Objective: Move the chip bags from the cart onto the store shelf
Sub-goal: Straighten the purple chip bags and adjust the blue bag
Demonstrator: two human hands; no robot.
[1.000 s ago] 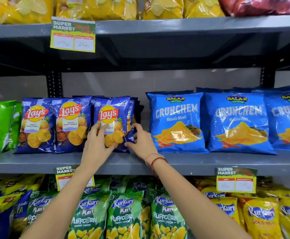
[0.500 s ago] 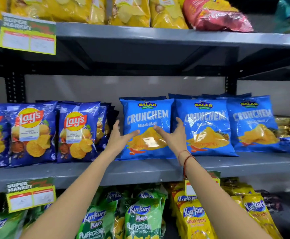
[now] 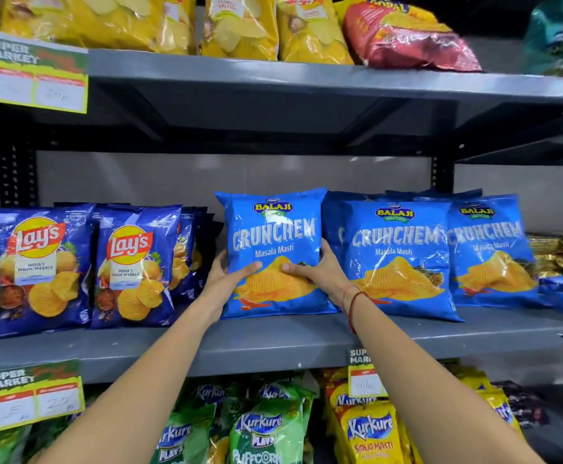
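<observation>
A light blue Crunchem chip bag [image 3: 273, 229] stands upright on the grey middle shelf [image 3: 273, 343], leftmost of its row. My left hand [image 3: 230, 276] grips its left edge with the thumb across the front. My right hand [image 3: 320, 272] grips its right edge, thumb on the front too. Two more Crunchem bags [image 3: 400, 249] stand to its right. Dark blue Lay's bags [image 3: 132, 262] fill the shelf's left part. The cart is out of view.
Yellow chip bags [image 3: 240, 25] and a red bag [image 3: 404, 35] sit on the upper shelf. Green and yellow Kurkure bags [image 3: 266, 430] fill the lower shelf. Price tags [image 3: 32, 393] hang on the shelf edges. Gold packets [image 3: 555, 252] lie at far right.
My hands left the Lay's bags, moved right and closed on both sides of the leftmost Crunchem bag. The view shifted right with them.
</observation>
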